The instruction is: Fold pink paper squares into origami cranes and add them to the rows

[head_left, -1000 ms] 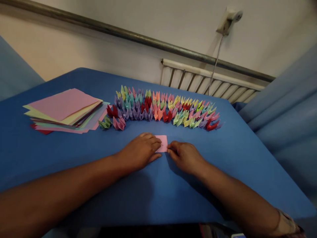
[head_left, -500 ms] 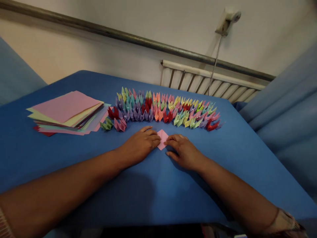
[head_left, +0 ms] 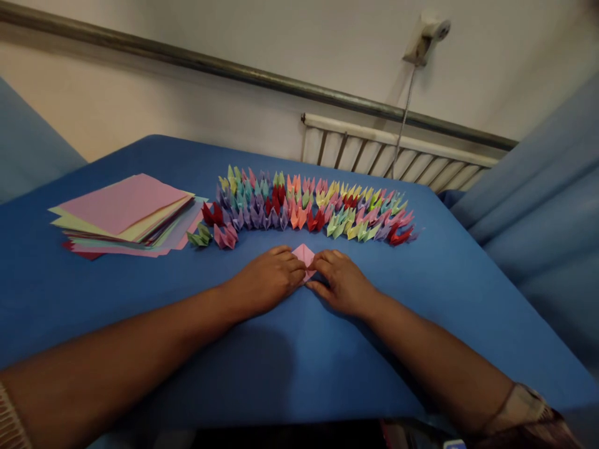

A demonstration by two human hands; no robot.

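A small pink folded paper (head_left: 304, 254), diamond-shaped with a crease down its middle, lies on the blue table between my two hands. My left hand (head_left: 267, 279) has its fingertips together on the paper's left side, holding it against the table. At the lower right edge, my right hand (head_left: 344, 280) grips the paper between fingers and thumb. The fingers hide the paper's lower half in part. Just beyond stand several rows of folded paper cranes (head_left: 299, 217) in many colours.
A stack of coloured paper sheets (head_left: 121, 199) lies at the left on the blue table (head_left: 210, 374). Behind the table are a wall rail (head_left: 262, 76), a white radiator (head_left: 369, 153) and a hanging cord (head_left: 405, 118). A blue curtain (head_left: 543, 206) borders the right side.
Both hands have drawn closer together over the paper. My right thumb has come in against the paper's lower edge, and the left fingers cover more of its lower part.
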